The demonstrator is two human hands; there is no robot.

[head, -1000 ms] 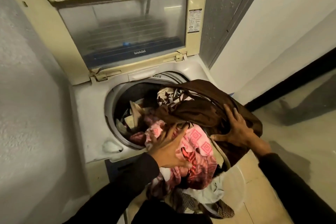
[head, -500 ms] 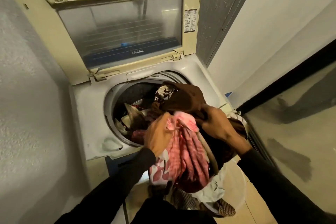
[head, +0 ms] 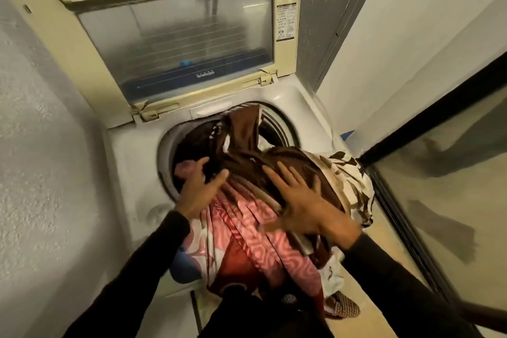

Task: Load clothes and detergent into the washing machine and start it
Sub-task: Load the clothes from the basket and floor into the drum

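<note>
Seen from my head camera: a heap of clothes [head: 263,200] spills over the front rim of the top-loading washing machine [head: 131,162], its lid [head: 175,35] propped upright. A brown garment [head: 244,140] reaches into the drum opening; a pink patterned cloth [head: 255,230] hangs down the front. My left hand [head: 201,186] presses the pile's left side, fingers spread. My right hand [head: 299,200] lies flat and open on the brown fabric, gripping nothing.
</note>
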